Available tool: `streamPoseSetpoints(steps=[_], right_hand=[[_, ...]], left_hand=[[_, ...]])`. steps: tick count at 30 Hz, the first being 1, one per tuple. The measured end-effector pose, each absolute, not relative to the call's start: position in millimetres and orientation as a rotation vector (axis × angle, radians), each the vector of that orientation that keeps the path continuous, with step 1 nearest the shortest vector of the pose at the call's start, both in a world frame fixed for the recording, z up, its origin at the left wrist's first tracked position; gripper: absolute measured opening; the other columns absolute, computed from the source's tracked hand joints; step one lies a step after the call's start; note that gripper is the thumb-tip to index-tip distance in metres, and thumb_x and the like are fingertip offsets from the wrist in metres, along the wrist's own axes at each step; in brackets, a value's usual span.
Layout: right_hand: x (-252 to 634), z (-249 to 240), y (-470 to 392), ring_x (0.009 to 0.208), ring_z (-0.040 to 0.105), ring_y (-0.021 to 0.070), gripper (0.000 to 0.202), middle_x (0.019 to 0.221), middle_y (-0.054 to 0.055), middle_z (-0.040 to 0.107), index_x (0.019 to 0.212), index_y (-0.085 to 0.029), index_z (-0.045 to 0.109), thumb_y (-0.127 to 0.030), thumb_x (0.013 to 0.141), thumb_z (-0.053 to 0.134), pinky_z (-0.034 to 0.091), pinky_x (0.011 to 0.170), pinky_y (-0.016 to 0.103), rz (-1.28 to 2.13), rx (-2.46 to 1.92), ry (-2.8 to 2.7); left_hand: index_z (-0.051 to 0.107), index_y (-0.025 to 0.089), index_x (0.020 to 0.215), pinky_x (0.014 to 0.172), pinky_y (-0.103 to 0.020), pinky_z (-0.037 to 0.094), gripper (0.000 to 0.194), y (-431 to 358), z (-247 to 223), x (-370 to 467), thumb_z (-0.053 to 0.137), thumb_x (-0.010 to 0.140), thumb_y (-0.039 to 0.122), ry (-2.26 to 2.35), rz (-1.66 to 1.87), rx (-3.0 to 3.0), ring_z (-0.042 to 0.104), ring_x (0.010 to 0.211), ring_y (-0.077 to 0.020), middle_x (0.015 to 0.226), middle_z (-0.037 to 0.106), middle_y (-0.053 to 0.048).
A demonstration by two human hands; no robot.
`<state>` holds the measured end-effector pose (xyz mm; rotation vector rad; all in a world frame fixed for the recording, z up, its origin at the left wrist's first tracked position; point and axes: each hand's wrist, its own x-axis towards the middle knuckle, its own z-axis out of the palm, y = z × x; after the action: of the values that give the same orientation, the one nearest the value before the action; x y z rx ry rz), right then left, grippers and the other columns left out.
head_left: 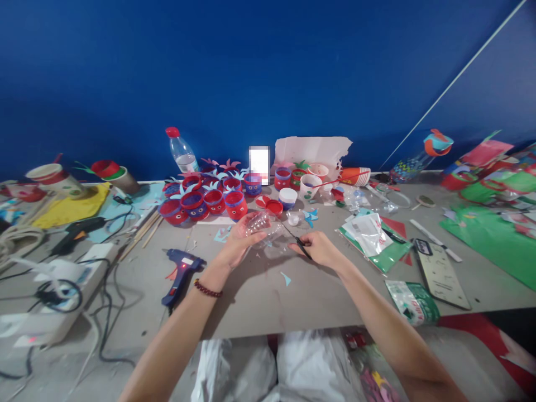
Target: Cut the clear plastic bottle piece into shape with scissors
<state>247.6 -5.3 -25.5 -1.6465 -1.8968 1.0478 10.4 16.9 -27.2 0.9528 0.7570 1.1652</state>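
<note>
My left hand point(242, 241) is wrapped round a clear, ridged plastic bottle piece point(263, 224), held a little above the grey table point(251, 304). In my right hand point(319, 248) is a pair of scissors with black handles point(302, 247). Their blades point up and left toward the right side of the clear plastic; whether they touch it I cannot tell. Small light-blue scraps point(285, 278) lie on the table below and around my hands. Just behind the plastic stand several red and purple cups with eyes point(235, 205).
On the left lie a blue glue gun point(182, 273), wooden sticks point(140, 237) and a white power strip point(71, 301) with tangled cords. To the right are green packets point(372, 240), a phone point(441, 273) and green sheets point(494, 243). A red-capped bottle point(182, 152) stands at the back.
</note>
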Motion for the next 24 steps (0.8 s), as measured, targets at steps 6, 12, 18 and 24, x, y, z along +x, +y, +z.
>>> streamPoseSetpoints(steps=[6,12,18,24], right_hand=[[249,-29,-5,0.045,0.032,0.0094,0.053,0.042,-0.002,0.040,0.048,-0.019,0.043,-0.062,0.073,0.062,0.025,0.043,0.024,1.102,-1.628,-1.890],[246,-26,-7,0.045,0.032,0.0092,0.055,0.042,-0.003,0.039,0.048,-0.019,0.042,-0.063,0.071,0.064,0.026,0.043,0.023,1.137,-1.631,-1.862],[244,-25,-8,0.050,0.024,0.0085,0.058,0.049,-0.005,0.028,0.049,-0.020,0.035,-0.066,0.066,0.066,0.021,0.044,0.023,1.069,-1.628,-1.856],[243,-26,-8,0.052,0.024,0.0090,0.058,0.051,-0.004,0.028,0.051,-0.020,0.034,-0.067,0.067,0.065,0.020,0.045,0.024,1.080,-1.631,-1.852]], left_hand=[[0.062,0.020,0.111,0.101,-0.040,0.047,0.057,16,-26,10,0.086,0.060,0.020,0.750,1.160,0.931,0.067,0.106,-0.0243,0.103,0.072,-0.006],[0.063,0.018,0.105,0.101,-0.043,0.047,0.050,14,-19,9,0.086,0.060,0.021,0.779,1.146,0.938,0.067,0.105,-0.0262,0.103,0.072,-0.008],[0.063,0.018,0.103,0.103,-0.046,0.045,0.050,10,-16,11,0.086,0.059,0.021,0.767,1.078,0.946,0.067,0.105,-0.0280,0.103,0.073,-0.008],[0.063,0.018,0.106,0.097,-0.039,0.050,0.050,9,-21,13,0.085,0.061,0.018,0.736,1.061,0.915,0.067,0.104,-0.0246,0.104,0.073,-0.007]])
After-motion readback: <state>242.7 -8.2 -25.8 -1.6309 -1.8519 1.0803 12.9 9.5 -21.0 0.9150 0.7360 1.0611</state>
